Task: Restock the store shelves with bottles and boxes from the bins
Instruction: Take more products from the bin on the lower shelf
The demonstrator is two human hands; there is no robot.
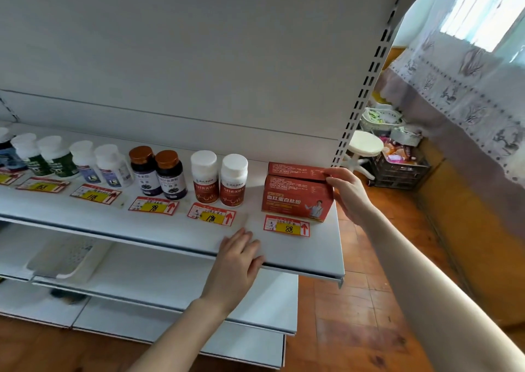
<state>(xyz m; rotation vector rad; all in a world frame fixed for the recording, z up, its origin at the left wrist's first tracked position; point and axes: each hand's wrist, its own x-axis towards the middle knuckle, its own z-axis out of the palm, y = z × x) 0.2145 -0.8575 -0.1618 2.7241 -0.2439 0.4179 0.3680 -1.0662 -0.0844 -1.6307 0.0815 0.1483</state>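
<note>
Red boxes (295, 198) gripped by right hand (350, 194), their ends hidden; left hand (238, 260) flat on shelf (312, 258).

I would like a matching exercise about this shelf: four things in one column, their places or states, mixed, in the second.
1. red boxes
2. brown-capped bottles
3. left hand
4. right hand

A. rests on the front edge of the shelf
B. behind price tag 98
C. grips the boxes' right end
D. behind price tag 88

Pairs: 1-D, 2-B, 3-A, 4-C
</note>
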